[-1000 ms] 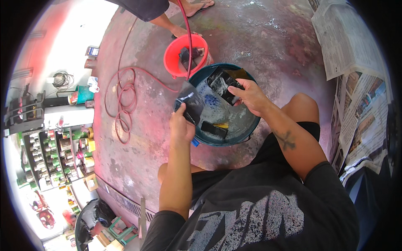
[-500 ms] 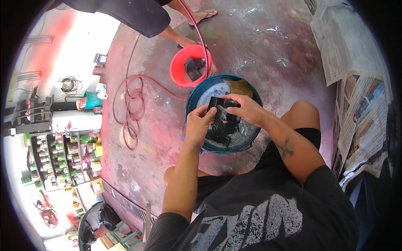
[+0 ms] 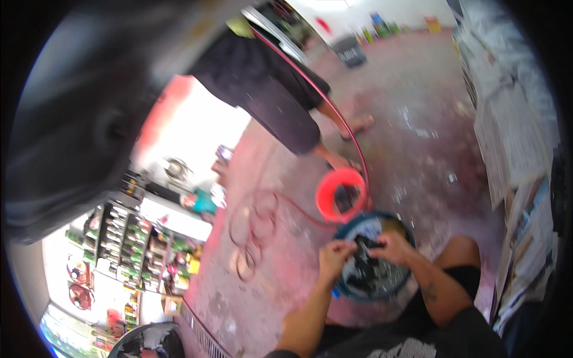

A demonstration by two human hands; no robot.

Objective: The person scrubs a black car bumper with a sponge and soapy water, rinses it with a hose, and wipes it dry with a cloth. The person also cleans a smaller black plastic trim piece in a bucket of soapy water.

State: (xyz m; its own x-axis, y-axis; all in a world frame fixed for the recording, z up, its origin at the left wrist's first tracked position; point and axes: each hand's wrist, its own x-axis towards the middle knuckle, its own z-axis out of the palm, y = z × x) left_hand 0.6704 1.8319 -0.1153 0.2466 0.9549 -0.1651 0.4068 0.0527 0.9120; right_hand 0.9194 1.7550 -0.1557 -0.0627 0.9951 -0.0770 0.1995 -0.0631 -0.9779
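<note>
Over the blue-green tub (image 3: 374, 295), a wet black part (image 3: 364, 247), likely plastic, is between my two hands. At its left edge, the fingers of my left hand (image 3: 335, 258) are closed in a pinch. My right hand (image 3: 393, 247) grips the other end with bent fingers. Sudsy water and more dark pieces (image 3: 360, 281) lie in the tub below. Motion blur hides the part's exact shape.
Behind the tub stands a red bucket (image 3: 325, 200) with dark pieces inside. A red hose (image 3: 334, 107) runs past it and coils on the floor. Another person's leg (image 3: 280, 116) is beside the bucket. Newspaper sheets (image 3: 507, 143) hang at right; shelves (image 3: 128, 238) stand left.
The view has swung up and left, so the tub and hands sit lower and farther right. A large blurred dark shape now covers the upper left. The black part has turned between my hands.
</note>
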